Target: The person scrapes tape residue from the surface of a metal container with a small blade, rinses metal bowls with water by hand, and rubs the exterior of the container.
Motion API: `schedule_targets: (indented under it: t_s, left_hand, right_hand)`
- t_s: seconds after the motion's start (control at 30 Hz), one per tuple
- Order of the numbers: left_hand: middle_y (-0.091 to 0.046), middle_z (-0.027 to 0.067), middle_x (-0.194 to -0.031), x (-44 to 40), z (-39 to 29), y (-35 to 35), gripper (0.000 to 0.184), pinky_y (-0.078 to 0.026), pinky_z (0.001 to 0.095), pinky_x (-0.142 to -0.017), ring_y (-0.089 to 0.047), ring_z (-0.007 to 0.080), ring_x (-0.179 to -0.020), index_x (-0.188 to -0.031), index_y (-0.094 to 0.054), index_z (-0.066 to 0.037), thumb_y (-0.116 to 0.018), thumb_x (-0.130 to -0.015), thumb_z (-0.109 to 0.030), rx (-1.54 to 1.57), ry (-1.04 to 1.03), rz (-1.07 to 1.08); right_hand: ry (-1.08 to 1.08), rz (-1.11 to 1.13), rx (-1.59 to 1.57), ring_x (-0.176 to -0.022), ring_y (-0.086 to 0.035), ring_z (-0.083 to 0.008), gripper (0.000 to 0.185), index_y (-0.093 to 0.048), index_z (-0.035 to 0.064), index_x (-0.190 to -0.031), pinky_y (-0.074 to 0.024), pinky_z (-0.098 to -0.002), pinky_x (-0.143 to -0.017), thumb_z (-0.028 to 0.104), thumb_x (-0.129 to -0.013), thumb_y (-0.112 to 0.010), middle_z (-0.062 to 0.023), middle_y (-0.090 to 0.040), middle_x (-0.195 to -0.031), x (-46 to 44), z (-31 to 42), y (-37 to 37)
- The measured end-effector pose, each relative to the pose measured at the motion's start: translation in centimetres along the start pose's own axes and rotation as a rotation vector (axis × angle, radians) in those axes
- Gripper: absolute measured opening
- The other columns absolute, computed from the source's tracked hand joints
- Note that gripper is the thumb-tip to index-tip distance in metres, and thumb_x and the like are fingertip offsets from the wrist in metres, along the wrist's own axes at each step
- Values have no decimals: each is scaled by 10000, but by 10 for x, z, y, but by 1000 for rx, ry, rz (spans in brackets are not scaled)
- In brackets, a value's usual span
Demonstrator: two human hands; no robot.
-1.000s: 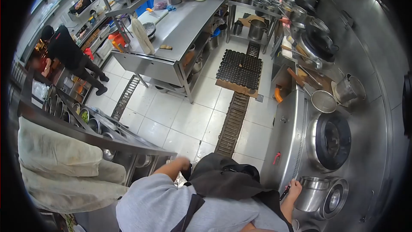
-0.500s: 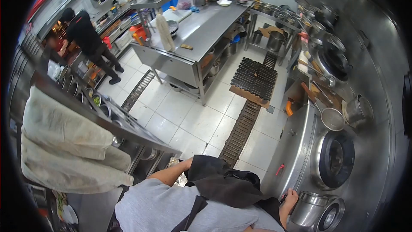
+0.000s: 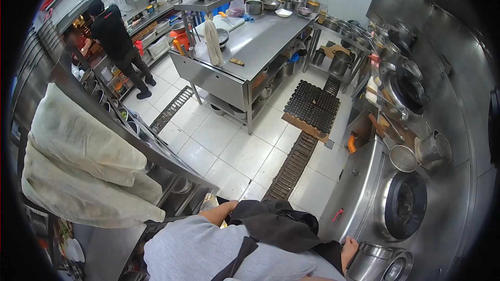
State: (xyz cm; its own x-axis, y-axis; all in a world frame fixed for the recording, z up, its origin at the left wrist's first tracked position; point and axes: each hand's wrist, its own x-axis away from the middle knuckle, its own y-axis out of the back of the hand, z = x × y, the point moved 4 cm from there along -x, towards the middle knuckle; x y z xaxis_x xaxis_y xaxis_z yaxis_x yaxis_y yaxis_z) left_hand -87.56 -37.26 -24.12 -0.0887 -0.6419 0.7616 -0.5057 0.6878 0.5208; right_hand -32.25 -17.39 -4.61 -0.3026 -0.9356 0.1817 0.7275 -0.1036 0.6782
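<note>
My left hand (image 3: pixel 229 206) is against the dark apron (image 3: pixel 265 226) at my waist, its fingers hidden by the cloth. Over on the right, my right hand (image 3: pixel 349 247) rests by the stove's front edge, just left of a steel pot (image 3: pixel 371 260); its fingers look curled, and what they hold, if anything, is too small to make out. Crumpled foil (image 3: pixel 209 203) shows beside my left forearm.
A large wok (image 3: pixel 405 207) sits on the stove, with a mesh strainer (image 3: pixel 402 158) behind it. Pale cloths (image 3: pixel 88 161) hang at left. A steel table (image 3: pixel 260 41) and floor mat (image 3: pixel 312 106) lie ahead. A person (image 3: pixel 117 41) stands far left.
The view has swung, so the table and the far person appear further right. My left hand has come in against the apron. My right hand stays beside the pot.
</note>
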Motion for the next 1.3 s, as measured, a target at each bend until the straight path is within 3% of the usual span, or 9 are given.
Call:
schedule_targets:
  t_s: [0.2, 0.33, 0.5, 0.63, 0.7, 0.9, 1.0, 1.07, 1.3]
  left_hand:
    - [-723, 173, -945, -8, 44, 100, 394, -536, 453, -820, -687, 358, -903, -909, -775, -100, -665, -753, -444, -203, 8, -238]
    - [-618, 162, -1309, 29, 39, 230, 685, -461, 404, -1013, -587, 312, -1204, -1391, -526, -150, -761, -807, -418, 585, -120, -591]
    - [-609, 133, -1326, 114, -26, 330, 636, -433, 444, -1029, -558, 298, -1222, -1403, -516, -122, -731, -847, -342, 1275, -266, -637]
    - [-691, 150, -1172, 51, -11, 287, 446, -505, 415, -950, -650, 332, -1088, -1216, -676, -163, -714, -781, -248, -271, 149, -353]
    - [-698, 156, -1142, 62, -27, 301, 416, -510, 412, -944, -656, 332, -1074, -1192, -686, -151, -706, -791, -261, 81, 68, -656]
    - [-707, 186, -1079, 73, -1, 310, 420, -511, 437, -952, -658, 360, -1053, -1191, -686, -131, -687, -800, -284, 520, -18, -940]
    - [-697, 182, -1125, 38, 34, 242, 482, -506, 435, -956, -653, 356, -1064, -1215, -671, -112, -690, -775, -308, 174, 144, -630]
    - [-675, 188, -1184, 21, 56, 185, 504, -487, 435, -980, -629, 357, -1110, -1232, -662, -116, -695, -772, -321, 152, 180, -508]
    - [-697, 171, -1118, 33, 71, 30, 439, -498, 461, -944, -643, 347, -1094, -1090, -722, -91, -681, -765, -383, 15, 240, 62]
  right_hand:
    - [94, -37, 79, -447, -537, -188, 281, -635, -82, -771, -472, -355, -457, 177, -875, -658, -100, -556, -582, 5, -1, 16]
    - [100, -84, 61, -453, -517, -188, 286, -629, -91, -766, -460, -366, -452, 176, -866, -648, -100, -544, -568, -5, -17, 18]
    - [121, -34, 108, -404, -527, -230, 304, -620, -90, -726, -458, -387, -430, 172, -878, -635, -148, -550, -548, -13, -23, 5]
    - [-73, -42, -24, -409, -576, -250, 290, -629, -88, -725, -482, -389, -439, 163, -869, -646, -162, -561, -531, -14, -40, -10]
    - [519, -43, 364, -827, -655, -327, 346, -703, -39, -1041, -490, -456, -760, 270, -982, -559, -270, -693, -940, 17, 14, 7]
    - [241, 202, 155, -763, -624, -358, 381, -683, -66, -1023, -487, -450, -717, 293, -976, -565, -269, -686, -958, -8, -19, 9]
    - [472, -169, 268, -775, -622, -380, 415, -705, -54, -961, -488, -462, -732, 341, -966, -580, -262, -692, -940, 25, 27, 5]
    - [-102, 68, 403, -881, -625, -407, 463, -729, -23, -954, -482, -464, -843, 420, -941, -594, -239, -702, -965, 12, 20, -4]
    - [-130, 151, 534, -936, -631, -403, 470, -720, -10, -1002, -478, -464, -872, 438, -933, -595, -225, -704, -1001, -7, 40, -28]
